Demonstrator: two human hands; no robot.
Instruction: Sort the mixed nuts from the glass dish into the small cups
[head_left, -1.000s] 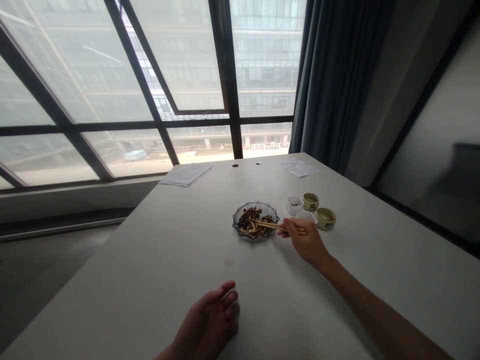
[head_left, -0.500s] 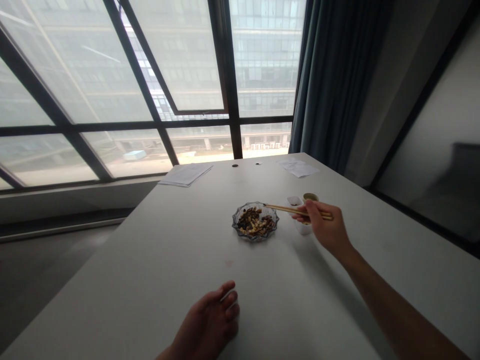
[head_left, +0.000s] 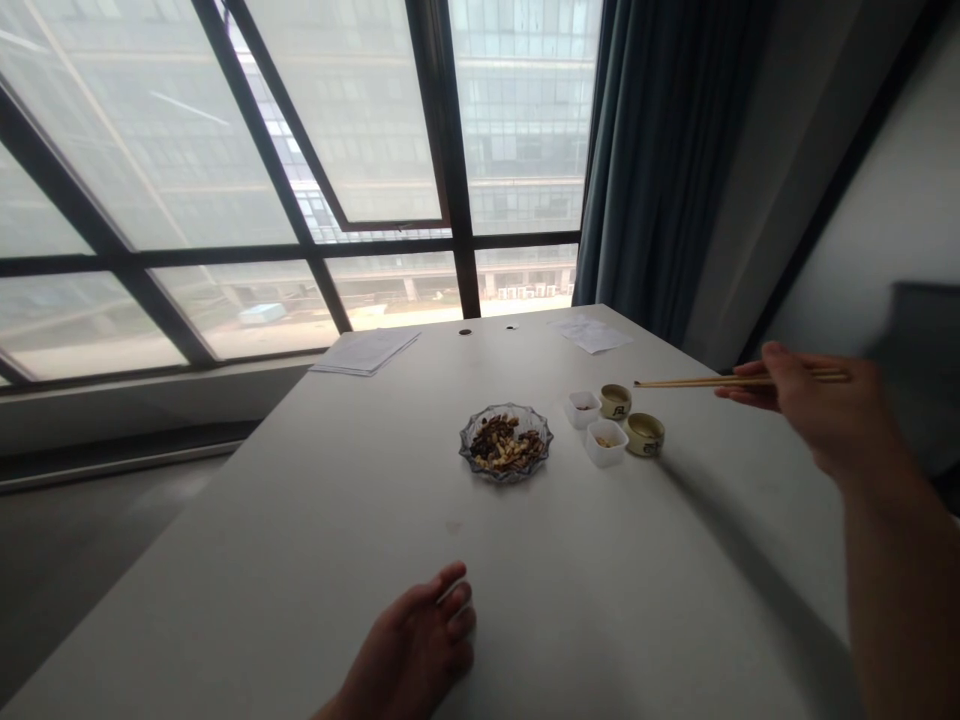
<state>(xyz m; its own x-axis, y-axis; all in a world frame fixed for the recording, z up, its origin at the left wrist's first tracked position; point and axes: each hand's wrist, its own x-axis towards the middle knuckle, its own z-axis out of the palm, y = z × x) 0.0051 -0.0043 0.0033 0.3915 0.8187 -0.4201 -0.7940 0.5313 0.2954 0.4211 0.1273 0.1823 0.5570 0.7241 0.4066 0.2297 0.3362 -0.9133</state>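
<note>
My right hand (head_left: 832, 415) is raised at the right, above the table, gripping a pair of wooden chopsticks (head_left: 701, 381) that point left. Their tips hover above and to the right of two small round cups (head_left: 616, 400) (head_left: 645, 434) and two small white square tubs (head_left: 583, 409) (head_left: 606, 442). A glass dish (head_left: 506, 442) of mixed nuts and beans sits mid-table, left of the tubs. My left hand (head_left: 416, 655) rests palm-down on the white table (head_left: 300, 520) near its front edge, fingers loosely curled, holding nothing.
Papers lie at the table's far edge: a stack (head_left: 366, 351) on the left and a sheet (head_left: 592, 334) on the right. Big windows (head_left: 300, 150) stand behind, with a dark curtain (head_left: 660, 160) at the right. Two small holes (head_left: 465, 331) mark the tabletop's far side.
My right hand lifted the chopsticks out of the glass dish and swung them up and to the right, past the cups. My left hand stayed put.
</note>
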